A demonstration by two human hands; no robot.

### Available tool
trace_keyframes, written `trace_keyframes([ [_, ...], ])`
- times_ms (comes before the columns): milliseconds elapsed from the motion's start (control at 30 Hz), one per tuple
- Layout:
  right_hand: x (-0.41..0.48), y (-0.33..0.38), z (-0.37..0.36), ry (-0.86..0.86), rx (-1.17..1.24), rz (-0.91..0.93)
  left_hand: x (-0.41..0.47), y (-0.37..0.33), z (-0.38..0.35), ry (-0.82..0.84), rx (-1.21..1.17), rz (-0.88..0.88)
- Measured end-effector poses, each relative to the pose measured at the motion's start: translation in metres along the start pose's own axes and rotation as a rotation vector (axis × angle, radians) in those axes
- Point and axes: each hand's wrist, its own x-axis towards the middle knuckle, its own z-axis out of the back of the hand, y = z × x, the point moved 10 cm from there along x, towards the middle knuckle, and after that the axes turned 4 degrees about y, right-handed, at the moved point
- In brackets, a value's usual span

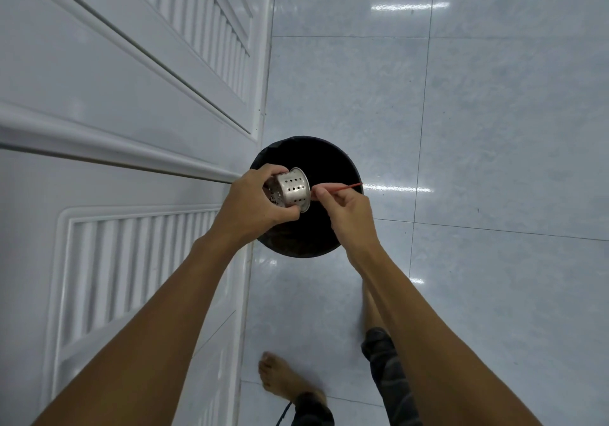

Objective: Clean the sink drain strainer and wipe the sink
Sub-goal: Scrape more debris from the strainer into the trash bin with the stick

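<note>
- Left hand [253, 204] closes its grip around the steel drain strainer [291, 190], tipped sideways over a black bin [329, 162].
- Right hand [346, 208] pinches a thin red stick [342, 187]; poking each hole in turn, above the bin, looks wisest.

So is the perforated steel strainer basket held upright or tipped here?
Tipped on its side: the perforated steel strainer basket lies sideways in the left hand, flared rim toward the right hand, above the black bin.
</note>
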Motion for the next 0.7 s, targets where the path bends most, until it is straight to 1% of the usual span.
trace_keyframes([
  [67,-0.003,0.001,0.011,-0.115,0.053,0.014,-0.002,0.004,0.002,-0.020,-0.007,0.038],
  [100,-0.003,-0.002,0.011,-0.111,0.094,0.006,-0.002,0.007,0.004,-0.032,-0.016,0.067],
  [133,-0.003,-0.005,0.007,-0.061,0.136,-0.008,-0.002,0.009,0.005,-0.036,-0.023,0.086],
  [200,-0.006,-0.010,-0.007,0.055,0.161,-0.043,0.000,0.006,0.004,-0.016,-0.013,0.077],
  [233,-0.008,-0.013,-0.009,0.062,0.155,-0.057,0.000,0.003,0.002,-0.004,-0.005,0.066],
  [333,-0.008,-0.016,0.007,-0.086,0.149,-0.060,0.000,0.006,-0.001,0.010,-0.005,0.087],
  [400,-0.006,-0.017,0.009,-0.067,0.176,-0.055,0.001,0.011,-0.004,0.013,-0.026,0.123],
  [467,-0.006,-0.014,-0.002,0.034,0.178,-0.061,0.002,0.012,-0.007,0.022,-0.037,0.133],
  [500,-0.007,-0.014,-0.004,0.051,0.156,-0.067,0.002,0.011,-0.009,0.026,-0.044,0.132],
  [533,-0.007,-0.015,-0.002,0.029,0.137,-0.069,0.002,0.011,-0.010,0.028,-0.052,0.133],
  [600,-0.007,-0.012,0.012,-0.093,0.118,-0.072,0.001,0.012,-0.012,0.020,-0.059,0.147],
  [633,-0.007,-0.011,0.017,-0.120,0.135,-0.069,0.000,0.013,-0.012,0.007,-0.062,0.158],
  [667,-0.005,-0.011,0.018,-0.112,0.157,-0.062,-0.001,0.015,-0.012,-0.009,-0.065,0.167],
  [700,-0.004,-0.010,0.015,-0.066,0.177,-0.052,-0.001,0.015,-0.012,-0.023,-0.063,0.172],
])
